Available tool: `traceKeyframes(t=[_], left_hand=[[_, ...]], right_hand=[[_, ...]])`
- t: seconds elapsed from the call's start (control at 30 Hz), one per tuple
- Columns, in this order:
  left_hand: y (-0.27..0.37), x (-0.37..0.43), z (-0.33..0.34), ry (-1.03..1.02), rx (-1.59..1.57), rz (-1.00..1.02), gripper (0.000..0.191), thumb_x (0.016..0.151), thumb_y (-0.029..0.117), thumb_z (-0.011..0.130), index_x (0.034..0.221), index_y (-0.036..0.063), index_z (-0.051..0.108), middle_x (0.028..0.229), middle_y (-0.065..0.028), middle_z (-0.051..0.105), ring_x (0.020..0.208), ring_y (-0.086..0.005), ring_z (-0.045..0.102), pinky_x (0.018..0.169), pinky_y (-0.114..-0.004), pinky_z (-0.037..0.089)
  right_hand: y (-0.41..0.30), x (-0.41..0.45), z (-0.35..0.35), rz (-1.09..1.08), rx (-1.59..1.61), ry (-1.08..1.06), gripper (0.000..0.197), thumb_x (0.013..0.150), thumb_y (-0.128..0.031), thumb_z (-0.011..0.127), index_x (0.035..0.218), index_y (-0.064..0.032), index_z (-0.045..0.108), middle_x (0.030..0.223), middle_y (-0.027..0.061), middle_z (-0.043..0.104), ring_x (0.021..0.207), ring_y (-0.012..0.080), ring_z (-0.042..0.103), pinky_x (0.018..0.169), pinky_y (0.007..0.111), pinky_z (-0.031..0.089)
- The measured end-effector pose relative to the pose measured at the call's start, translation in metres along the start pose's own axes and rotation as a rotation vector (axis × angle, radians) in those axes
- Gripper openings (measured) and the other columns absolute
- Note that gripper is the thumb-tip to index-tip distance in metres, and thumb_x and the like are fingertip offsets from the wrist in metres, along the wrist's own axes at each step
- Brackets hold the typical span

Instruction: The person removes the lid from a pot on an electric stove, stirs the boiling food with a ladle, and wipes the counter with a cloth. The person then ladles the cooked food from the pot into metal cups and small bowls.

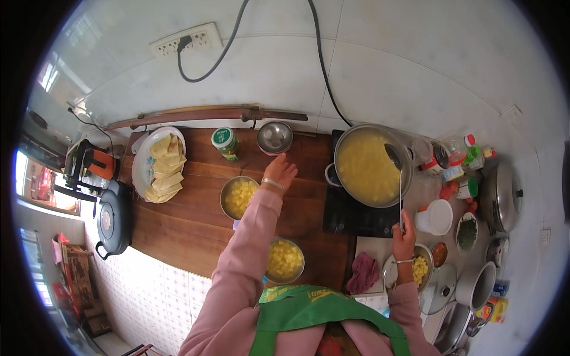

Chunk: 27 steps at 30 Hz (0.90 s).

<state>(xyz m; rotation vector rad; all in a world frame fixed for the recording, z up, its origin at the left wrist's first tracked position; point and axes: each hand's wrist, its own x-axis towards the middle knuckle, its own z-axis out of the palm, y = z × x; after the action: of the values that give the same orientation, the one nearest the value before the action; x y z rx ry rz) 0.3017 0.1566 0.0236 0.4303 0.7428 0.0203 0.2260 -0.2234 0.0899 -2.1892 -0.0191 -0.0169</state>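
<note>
My right hand (404,238) grips the handle of a metal ladle (401,189), whose dark bowl lies in a large pot (337,178). Yellow chunks in cloudy yellow liquid (363,167) fill much of that pot. Over the wooden table, my left hand (280,172) holds nothing, its fingers apart and pointing towards a small metal bowl (274,136); whether they touch it I cannot tell. Below my left hand, one bowl (222,205) of yellow chunks stands beside my forearm. Another bowl (303,266) of chunks sits closer to my body, partly behind my sleeve.
The pot rests on a black induction cooker (356,222). At left are a plate (141,178) of folded flatbreads (165,173), a green-lidded jar (225,142) and a dark electric pan (113,220). A pink cloth (364,272), a white tub (434,217) and several bottles crowd the right side.
</note>
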Motion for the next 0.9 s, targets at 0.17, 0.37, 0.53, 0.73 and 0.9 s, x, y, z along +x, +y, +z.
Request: traceKeyframes(t=[0.17,0.37,0.53,0.73,0.9], left_hand=[[0.002,0.085,-0.007,0.273,-0.106,0.100,0.031,0.087,0.010,0.044,0.117,0.0031,0.042,0.115,-0.0205,0.045,0.106,-0.0340,0.045,0.093,-0.051,0.037],[0.005,0.081,-0.044,0.079,-0.137,0.136,0.035,0.078,-0.008,0.039,0.112,-0.0015,0.044,0.110,-0.0197,0.049,0.103,-0.0335,0.048,0.090,-0.047,0.043],[-0.021,-0.033,-0.013,-0.329,-0.057,0.064,0.040,0.074,-0.007,0.047,0.112,0.0036,0.044,0.106,-0.0121,0.051,0.096,-0.0281,0.053,0.082,-0.041,0.048],[-0.034,-0.162,0.015,-0.578,0.051,-0.026,0.047,0.076,0.000,0.054,0.118,0.0130,0.037,0.115,-0.0084,0.047,0.099,-0.0233,0.052,0.079,-0.036,0.049],[-0.062,-0.209,0.020,-0.646,0.329,0.150,0.059,0.072,0.010,0.066,0.119,0.0124,0.032,0.114,-0.0078,0.046,0.100,-0.0223,0.051,0.078,-0.034,0.049]], right_hand=[[-0.002,-0.005,-0.006,0.006,0.093,-0.013,0.043,0.082,-0.004,0.049,0.124,-0.0014,0.043,0.109,0.0073,0.053,0.086,0.0101,0.049,0.075,0.023,0.041],[-0.004,-0.006,-0.003,-0.035,0.181,0.054,0.041,0.081,-0.005,0.051,0.122,-0.0032,0.046,0.081,0.0029,0.054,0.070,0.0090,0.047,0.065,0.022,0.041],[0.004,-0.004,-0.003,0.066,0.343,0.057,0.042,0.081,-0.005,0.053,0.123,-0.0045,0.045,0.079,-0.0011,0.050,0.068,0.0054,0.043,0.061,0.019,0.038],[0.002,-0.012,-0.011,0.089,0.482,0.004,0.041,0.083,-0.004,0.052,0.123,-0.0054,0.045,0.079,-0.0032,0.049,0.064,0.0041,0.042,0.056,0.017,0.036],[-0.009,-0.024,-0.027,0.151,0.485,-0.006,0.041,0.083,-0.005,0.052,0.124,-0.0060,0.045,0.078,-0.0024,0.051,0.060,0.0037,0.041,0.051,0.018,0.035]])
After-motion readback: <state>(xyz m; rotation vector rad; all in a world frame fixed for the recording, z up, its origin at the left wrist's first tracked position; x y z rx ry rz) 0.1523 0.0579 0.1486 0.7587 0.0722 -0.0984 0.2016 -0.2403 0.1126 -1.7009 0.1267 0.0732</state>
